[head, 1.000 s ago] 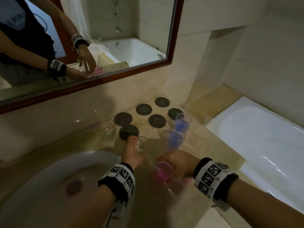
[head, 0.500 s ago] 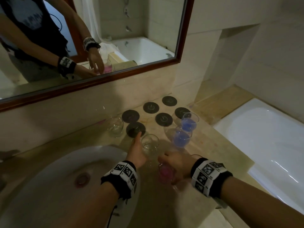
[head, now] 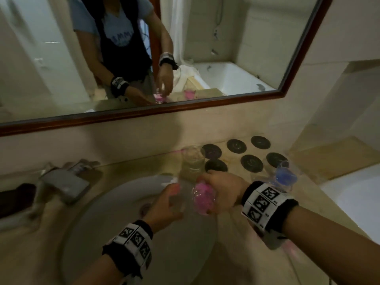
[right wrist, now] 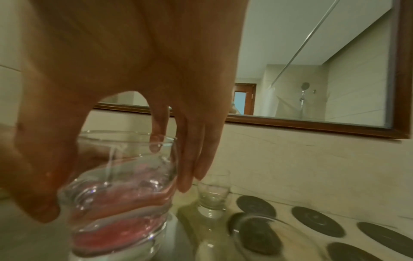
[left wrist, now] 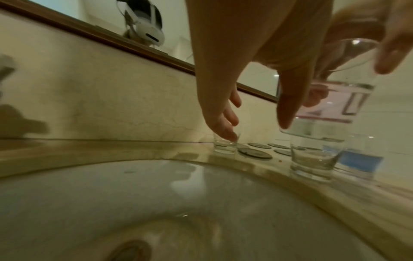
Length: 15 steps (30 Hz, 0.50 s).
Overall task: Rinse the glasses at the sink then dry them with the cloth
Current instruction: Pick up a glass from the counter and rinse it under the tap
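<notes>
My right hand [head: 223, 192] fingers [right wrist: 192, 159] pinch the pink glass [head: 202, 199] from above, left hand [head: 164, 204] spread beside it; wet glass could slip into the sink [head: 115, 202].

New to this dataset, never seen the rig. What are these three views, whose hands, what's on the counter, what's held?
No machine: a person with cameras on the head and on each wrist. The head view looks down at a sink and counter; the wrist views look along each hand. The right hand grips a glass of pink liquid from above, by the sink's edge. The left hand reaches toward it, holding nothing. On the counter: a clear glass, a blue-filled glass and dark round coasters.
</notes>
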Motion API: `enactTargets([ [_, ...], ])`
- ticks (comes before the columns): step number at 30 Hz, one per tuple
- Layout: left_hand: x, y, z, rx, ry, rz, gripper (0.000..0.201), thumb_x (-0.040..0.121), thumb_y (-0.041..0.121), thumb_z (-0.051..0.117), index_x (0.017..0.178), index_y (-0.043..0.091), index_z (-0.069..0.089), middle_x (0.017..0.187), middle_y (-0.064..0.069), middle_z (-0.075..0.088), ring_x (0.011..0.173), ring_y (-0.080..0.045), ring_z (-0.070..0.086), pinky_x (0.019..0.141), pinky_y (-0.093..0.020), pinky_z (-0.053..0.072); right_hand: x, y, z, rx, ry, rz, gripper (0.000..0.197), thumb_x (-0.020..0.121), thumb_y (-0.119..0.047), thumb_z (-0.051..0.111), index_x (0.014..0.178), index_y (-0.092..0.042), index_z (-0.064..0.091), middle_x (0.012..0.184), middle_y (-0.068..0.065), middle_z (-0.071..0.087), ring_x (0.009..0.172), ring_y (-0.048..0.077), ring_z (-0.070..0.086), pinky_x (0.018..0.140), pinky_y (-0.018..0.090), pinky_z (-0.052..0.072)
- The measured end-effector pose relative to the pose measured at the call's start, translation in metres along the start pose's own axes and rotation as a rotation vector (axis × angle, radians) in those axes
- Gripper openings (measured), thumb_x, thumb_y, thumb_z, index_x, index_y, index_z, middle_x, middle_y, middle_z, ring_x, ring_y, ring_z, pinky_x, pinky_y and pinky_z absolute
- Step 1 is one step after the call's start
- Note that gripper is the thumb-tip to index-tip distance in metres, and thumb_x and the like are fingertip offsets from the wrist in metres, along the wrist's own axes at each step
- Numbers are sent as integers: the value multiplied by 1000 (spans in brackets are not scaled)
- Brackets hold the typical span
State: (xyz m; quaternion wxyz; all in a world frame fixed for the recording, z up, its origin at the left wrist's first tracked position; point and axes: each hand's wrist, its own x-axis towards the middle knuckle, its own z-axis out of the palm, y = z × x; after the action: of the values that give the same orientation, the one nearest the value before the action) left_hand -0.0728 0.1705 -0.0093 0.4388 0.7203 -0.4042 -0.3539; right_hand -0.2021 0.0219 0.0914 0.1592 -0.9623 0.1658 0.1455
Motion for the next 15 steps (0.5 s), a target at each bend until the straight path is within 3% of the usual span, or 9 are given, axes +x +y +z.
enactTargets([
  [2, -13, -3, -12, 2, 39, 8, 74, 66, 10, 82, 125, 28, 41, 123, 13, 46, 117, -5, 44, 80, 2, 35, 18, -20, 3, 13, 3, -35, 71, 59, -43, 79, 119, -24, 46, 107, -2, 59, 93, 18, 60, 80, 32, 54],
  [3, -19, -5, -18, -1, 61, 3, 81, 58, 24, 85, 127, 27, 42, 124, 14, 47, 116, -4, 45, 84, -1, 36, 28, -29, 5, 9, 7, -54, 65, 60, -42, 79, 115, -22, 50, 103, -2, 62, 91, 19, 62, 79, 33, 55],
  [5, -29, -11, -27, -63, 124, -25, 86, 43, 45, 82, 121, 29, 48, 118, 14, 55, 107, -7, 54, 88, -20, 46, 43, -48, 6, 25, 2, -92, 55, 63, -43, 77, 108, -19, 56, 97, -1, 65, 88, 19, 64, 77, 32, 56],
  [7, -37, -15, -35, -144, 189, -64, 78, 43, 38, 87, 112, 30, 52, 112, 10, 61, 99, -12, 62, 85, -33, 54, 58, -67, 8, 62, -8, -132, 58, 64, -44, 77, 110, -16, 55, 100, 0, 65, 91, 19, 64, 79, 32, 55],
  [8, -41, -17, -39, -172, 229, -77, 76, 47, 27, 91, 111, 30, 51, 113, 6, 63, 99, -14, 63, 84, -32, 55, 65, -78, 8, 63, -19, -159, 59, 66, -43, 76, 112, -14, 55, 103, 2, 65, 93, 19, 63, 81, 32, 54],
  [11, -52, -23, -53, -188, 336, -111, 79, 57, 5, 88, 117, 27, 41, 113, 10, 57, 94, 1, 59, 70, -7, 49, 86, -106, 12, 53, -61, -206, 70, 69, -43, 76, 124, -10, 48, 112, 7, 63, 101, 23, 60, 84, 27, 49],
  [13, -59, -28, -64, -205, 393, -123, 82, 59, 8, 87, 120, 27, 37, 110, 13, 56, 91, 6, 56, 68, -5, 48, 99, -121, 12, 42, -120, -214, 73, 74, -40, 73, 133, -13, 40, 121, 6, 59, 107, 21, 57, 80, 22, 43],
  [15, -66, -38, -75, -206, 406, -126, 75, 64, 6, 85, 119, 23, 38, 111, 7, 57, 86, 4, 59, 66, -10, 52, 114, -134, 14, 36, -207, -235, 70, 79, -38, 69, 137, -16, 37, 129, 3, 54, 113, 20, 55, 89, 26, 45],
])
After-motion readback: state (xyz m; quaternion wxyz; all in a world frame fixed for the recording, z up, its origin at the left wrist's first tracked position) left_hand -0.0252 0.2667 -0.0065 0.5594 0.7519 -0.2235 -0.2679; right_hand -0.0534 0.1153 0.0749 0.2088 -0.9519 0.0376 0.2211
